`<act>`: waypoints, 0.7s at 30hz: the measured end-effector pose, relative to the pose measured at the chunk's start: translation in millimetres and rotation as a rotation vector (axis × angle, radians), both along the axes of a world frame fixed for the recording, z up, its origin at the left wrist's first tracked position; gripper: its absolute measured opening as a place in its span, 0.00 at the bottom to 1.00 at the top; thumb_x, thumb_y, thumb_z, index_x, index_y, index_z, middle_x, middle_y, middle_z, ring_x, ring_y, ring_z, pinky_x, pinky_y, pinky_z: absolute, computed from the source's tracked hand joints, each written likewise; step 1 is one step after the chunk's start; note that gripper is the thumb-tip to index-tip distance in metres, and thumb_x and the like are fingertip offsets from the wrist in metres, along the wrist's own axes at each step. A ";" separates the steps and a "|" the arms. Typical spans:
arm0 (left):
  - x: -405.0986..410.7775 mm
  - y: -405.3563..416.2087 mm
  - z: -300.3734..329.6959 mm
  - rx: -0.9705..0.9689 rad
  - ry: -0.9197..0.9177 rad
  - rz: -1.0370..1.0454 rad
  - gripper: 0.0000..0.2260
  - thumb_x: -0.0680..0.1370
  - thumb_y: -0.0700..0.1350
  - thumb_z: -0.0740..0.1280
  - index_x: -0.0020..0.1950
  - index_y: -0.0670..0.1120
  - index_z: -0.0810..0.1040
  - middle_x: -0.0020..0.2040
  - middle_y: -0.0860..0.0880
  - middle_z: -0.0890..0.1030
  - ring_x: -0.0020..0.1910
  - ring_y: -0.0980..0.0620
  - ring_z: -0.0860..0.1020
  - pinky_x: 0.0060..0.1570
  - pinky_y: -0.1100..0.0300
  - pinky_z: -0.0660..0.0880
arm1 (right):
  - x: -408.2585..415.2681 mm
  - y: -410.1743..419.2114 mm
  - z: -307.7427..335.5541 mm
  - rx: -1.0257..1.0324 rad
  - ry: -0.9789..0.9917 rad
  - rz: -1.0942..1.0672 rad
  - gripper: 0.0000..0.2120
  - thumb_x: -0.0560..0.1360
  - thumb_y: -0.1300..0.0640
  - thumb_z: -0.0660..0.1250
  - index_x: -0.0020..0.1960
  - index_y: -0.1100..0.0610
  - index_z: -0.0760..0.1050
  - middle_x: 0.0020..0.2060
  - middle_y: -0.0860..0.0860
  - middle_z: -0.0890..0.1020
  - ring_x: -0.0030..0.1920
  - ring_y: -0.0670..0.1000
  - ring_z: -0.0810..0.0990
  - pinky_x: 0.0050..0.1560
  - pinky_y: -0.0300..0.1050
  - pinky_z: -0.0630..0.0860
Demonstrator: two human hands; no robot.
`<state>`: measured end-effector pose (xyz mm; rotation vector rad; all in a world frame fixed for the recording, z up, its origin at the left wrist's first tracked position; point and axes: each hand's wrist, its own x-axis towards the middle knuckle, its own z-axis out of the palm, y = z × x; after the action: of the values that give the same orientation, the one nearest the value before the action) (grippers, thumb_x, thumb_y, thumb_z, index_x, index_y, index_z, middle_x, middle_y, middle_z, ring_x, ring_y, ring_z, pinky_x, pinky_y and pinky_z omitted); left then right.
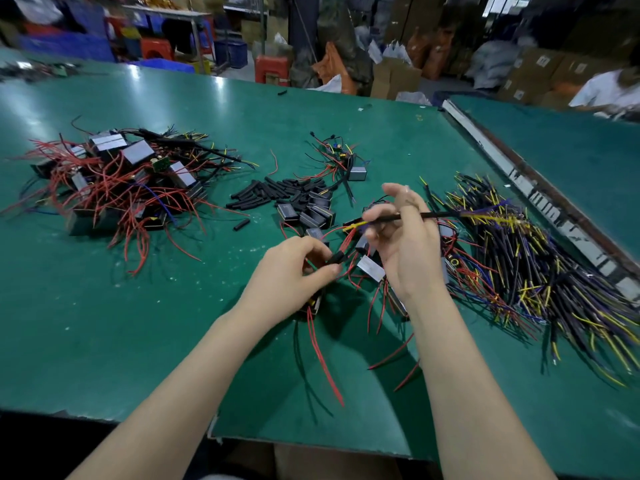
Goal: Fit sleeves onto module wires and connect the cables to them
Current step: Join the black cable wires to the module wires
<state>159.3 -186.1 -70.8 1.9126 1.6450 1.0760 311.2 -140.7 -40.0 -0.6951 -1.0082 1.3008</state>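
Note:
My left hand (294,268) pinches a black sleeve (337,258) fitted over red module wires (349,237), with a black module (311,308) hanging partly hidden under the wrist. My right hand (405,244) holds a black cable (412,216) between its fingers; the cable's yellow end (353,226) points left toward the red wires. Loose black sleeves (277,192) lie in a heap on the green mat (138,323) beyond my hands. Small black modules (315,209) sit just behind them.
A big pile of modules with red wires (117,181) lies at the left. A heap of black cables with yellow and blue ends (540,271) spreads at the right, beside a metal rail (530,188). Another person's sleeve (609,88) shows far right. Boxes and stools stand behind.

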 end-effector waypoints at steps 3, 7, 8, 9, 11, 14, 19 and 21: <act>2.3 0.7 -0.8 -0.071 -0.166 -0.046 0.07 0.73 0.47 0.72 0.40 0.55 0.75 0.35 0.59 0.78 0.31 0.63 0.74 0.37 0.69 0.70 | 1.5 1.3 3.8 -0.110 0.160 0.048 0.10 0.82 0.51 0.56 0.51 0.55 0.72 0.23 0.50 0.74 0.22 0.47 0.68 0.24 0.35 0.65; 2.5 -0.8 2.4 -0.077 -0.429 -0.147 0.05 0.75 0.43 0.70 0.41 0.51 0.78 0.33 0.60 0.78 0.32 0.64 0.73 0.36 0.72 0.69 | 3.7 2.8 3.8 -0.177 0.216 0.067 0.10 0.80 0.49 0.59 0.50 0.54 0.74 0.20 0.48 0.68 0.22 0.44 0.65 0.20 0.34 0.61; 3.3 -0.4 4.1 -0.059 -0.433 -0.171 0.05 0.76 0.43 0.69 0.41 0.51 0.78 0.33 0.60 0.78 0.32 0.65 0.73 0.36 0.73 0.69 | 3.7 3.1 3.5 -0.182 0.213 0.070 0.10 0.80 0.49 0.59 0.50 0.54 0.74 0.20 0.48 0.67 0.22 0.44 0.65 0.20 0.34 0.61; 4.7 0.0 6.5 -0.049 -0.422 -0.201 0.05 0.76 0.43 0.69 0.42 0.52 0.78 0.33 0.61 0.78 0.32 0.65 0.73 0.36 0.73 0.69 | 3.4 3.6 3.1 -0.186 0.216 0.075 0.10 0.81 0.49 0.58 0.50 0.55 0.74 0.20 0.48 0.67 0.22 0.44 0.65 0.20 0.34 0.61; 7.7 1.3 9.8 -0.034 -0.357 -0.241 0.06 0.76 0.44 0.69 0.43 0.54 0.77 0.35 0.62 0.78 0.33 0.66 0.73 0.37 0.73 0.69 | 2.9 4.3 2.6 -0.194 0.239 0.085 0.11 0.81 0.49 0.58 0.50 0.55 0.74 0.21 0.49 0.68 0.22 0.44 0.66 0.20 0.34 0.61; 7.5 2.3 7.3 -0.028 -0.244 -0.197 0.07 0.75 0.46 0.71 0.44 0.58 0.74 0.40 0.59 0.77 0.35 0.63 0.73 0.40 0.69 0.71 | 3.9 4.3 2.4 -0.197 0.280 0.093 0.11 0.81 0.50 0.58 0.50 0.55 0.74 0.21 0.49 0.68 0.23 0.44 0.65 0.21 0.33 0.61; 5.9 -1.1 2.4 -0.019 -0.167 -0.144 0.08 0.74 0.47 0.72 0.40 0.60 0.76 0.35 0.61 0.78 0.34 0.65 0.73 0.40 0.70 0.70 | 4.7 4.3 2.7 -0.193 0.251 0.101 0.10 0.81 0.51 0.58 0.51 0.55 0.74 0.21 0.48 0.67 0.22 0.45 0.63 0.21 0.34 0.60; 9.8 -0.2 6.7 0.005 -0.227 -0.164 0.08 0.74 0.46 0.71 0.40 0.58 0.77 0.34 0.64 0.78 0.33 0.66 0.73 0.37 0.72 0.69 | 3.0 3.4 2.7 -0.175 0.212 0.107 0.10 0.81 0.51 0.57 0.51 0.56 0.74 0.20 0.48 0.67 0.22 0.45 0.64 0.22 0.35 0.60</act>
<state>169.1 -186.3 -64.1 1.8167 1.3406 1.1812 314.2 -137.2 -37.4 -0.6265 -0.7742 1.5350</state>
